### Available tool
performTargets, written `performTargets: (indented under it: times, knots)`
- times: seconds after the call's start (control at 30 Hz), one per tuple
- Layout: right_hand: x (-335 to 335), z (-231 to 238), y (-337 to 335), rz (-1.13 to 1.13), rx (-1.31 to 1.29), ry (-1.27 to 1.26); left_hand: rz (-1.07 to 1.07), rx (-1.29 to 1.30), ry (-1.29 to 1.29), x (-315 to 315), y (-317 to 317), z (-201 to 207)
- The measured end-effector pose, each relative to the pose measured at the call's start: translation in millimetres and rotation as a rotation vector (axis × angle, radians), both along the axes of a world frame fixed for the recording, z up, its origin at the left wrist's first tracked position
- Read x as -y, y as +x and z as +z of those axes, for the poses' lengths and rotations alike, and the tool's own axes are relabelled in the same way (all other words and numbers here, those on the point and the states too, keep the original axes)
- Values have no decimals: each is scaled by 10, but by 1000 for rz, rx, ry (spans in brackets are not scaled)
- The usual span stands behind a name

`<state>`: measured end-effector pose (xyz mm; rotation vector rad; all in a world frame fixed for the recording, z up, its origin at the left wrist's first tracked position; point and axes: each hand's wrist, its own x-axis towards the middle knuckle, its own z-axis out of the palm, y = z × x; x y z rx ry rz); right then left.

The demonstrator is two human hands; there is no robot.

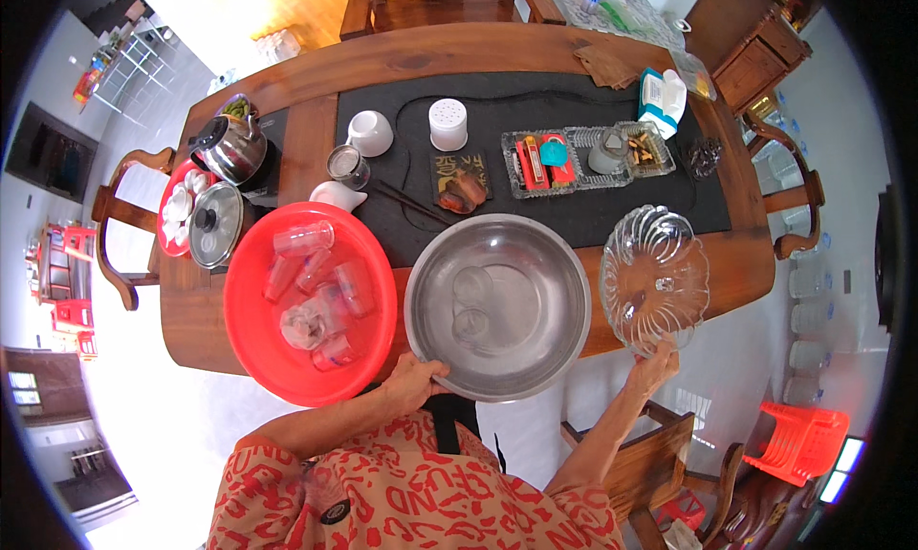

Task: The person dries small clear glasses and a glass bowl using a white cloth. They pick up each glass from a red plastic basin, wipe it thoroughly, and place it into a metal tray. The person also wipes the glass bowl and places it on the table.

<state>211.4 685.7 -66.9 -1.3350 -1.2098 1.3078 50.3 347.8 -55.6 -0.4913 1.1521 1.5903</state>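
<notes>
"What do the hands have?"

"The right hand (656, 361) grips the glass bowl (656, 277) by its 6 o'clock edge. The left hand (411, 382) lays its thumb over the 7 o'clock rim of the steel basin (535, 349); its other fingers are mostly hidden, so I can't tell how firmly they close."

"Where's the bowl, exactly?"

"Just off the basin's 3 o'clock, near the close edge of the table (751, 268). (Whether it rests there or is slightly raised, I can't tell.)"

"What worries you?"

"That one-sided hold. Smooth glass could twist out of the fingers and drop off, or swing toward 9 o'clock and chip on the steel."

"And the basin?"

"Its near rim seems to overhang. Pressing hard there could tip it, sliding the clear round pieces (469, 325) inside. A shove toward 9 o'clock could jolt the red basin (241, 297) and its tumblers (304, 236)."
</notes>
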Motion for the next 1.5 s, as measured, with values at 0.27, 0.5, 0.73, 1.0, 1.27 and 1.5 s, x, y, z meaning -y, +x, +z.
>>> performTargets:
  times: [0.27, 0.5, 0.73, 1.0, 1.27, 1.5]
  knots:
    - [-72, -250, 352, 79, 222, 247, -24, 7, 136, 36, -89, 668]
    - [485, -28, 130, 20, 43, 10, 40, -35, 122, 506, -352, 1144]
    - [1178, -27, -185, 255, -131, -3, 273, -227, 62, 1392, -478, 1473]
    - [1588, -27, -479, 377, -116, -75, 682, -374, -46, 2660, -271, 1521]
    - [1740, -113, -505, 500, -68, 3, 1071, -349, -143, 3658, 100, 1088]
    - [1556, -315, -363, 605, 130, 42, 1125, -150, -139, 4074, 211, 324]
